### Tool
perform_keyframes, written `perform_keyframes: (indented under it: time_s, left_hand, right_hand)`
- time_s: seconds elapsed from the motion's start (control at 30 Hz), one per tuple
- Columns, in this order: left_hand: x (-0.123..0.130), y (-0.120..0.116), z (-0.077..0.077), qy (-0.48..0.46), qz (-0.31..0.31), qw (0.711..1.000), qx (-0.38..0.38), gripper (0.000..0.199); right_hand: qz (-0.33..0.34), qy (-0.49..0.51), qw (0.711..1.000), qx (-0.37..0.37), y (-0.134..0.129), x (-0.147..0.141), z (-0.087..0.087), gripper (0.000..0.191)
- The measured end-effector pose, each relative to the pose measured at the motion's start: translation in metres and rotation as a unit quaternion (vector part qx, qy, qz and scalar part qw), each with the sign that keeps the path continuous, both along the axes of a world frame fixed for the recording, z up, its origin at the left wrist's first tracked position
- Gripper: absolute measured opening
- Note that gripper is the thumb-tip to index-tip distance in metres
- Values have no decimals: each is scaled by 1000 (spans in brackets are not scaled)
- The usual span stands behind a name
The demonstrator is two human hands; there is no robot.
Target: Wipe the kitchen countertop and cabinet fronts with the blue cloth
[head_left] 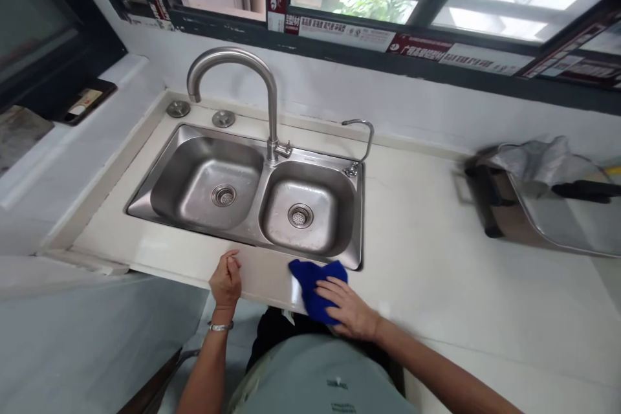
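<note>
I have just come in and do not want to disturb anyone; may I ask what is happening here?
A person stands at a counter with a two-bowl metal sink. The right hand lies on a blue cloth near the counter's front edge, just in front of the right bowl. The left hand, loosely curled, is by the same edge; I see nothing in it. No water shows at the spout of the large faucet.
</note>
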State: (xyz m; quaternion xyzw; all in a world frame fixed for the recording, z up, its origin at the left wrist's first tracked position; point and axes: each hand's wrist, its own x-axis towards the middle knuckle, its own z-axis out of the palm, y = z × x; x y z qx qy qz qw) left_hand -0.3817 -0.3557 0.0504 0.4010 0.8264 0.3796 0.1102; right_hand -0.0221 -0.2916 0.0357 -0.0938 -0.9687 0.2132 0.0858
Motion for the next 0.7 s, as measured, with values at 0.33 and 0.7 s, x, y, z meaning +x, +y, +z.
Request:
perform_keyframes:
  time_s: [0.33, 0.7]
  left_hand:
    - [2, 2, 2, -3, 17, 1000, 24, 39]
    - [5, 1, 3, -16, 13, 1000, 12, 38]
  right_hand:
    - [-169, -78, 972, 147, -28, 210, 23, 22]
    - [9, 0, 996, 87, -5, 25, 11, 5]
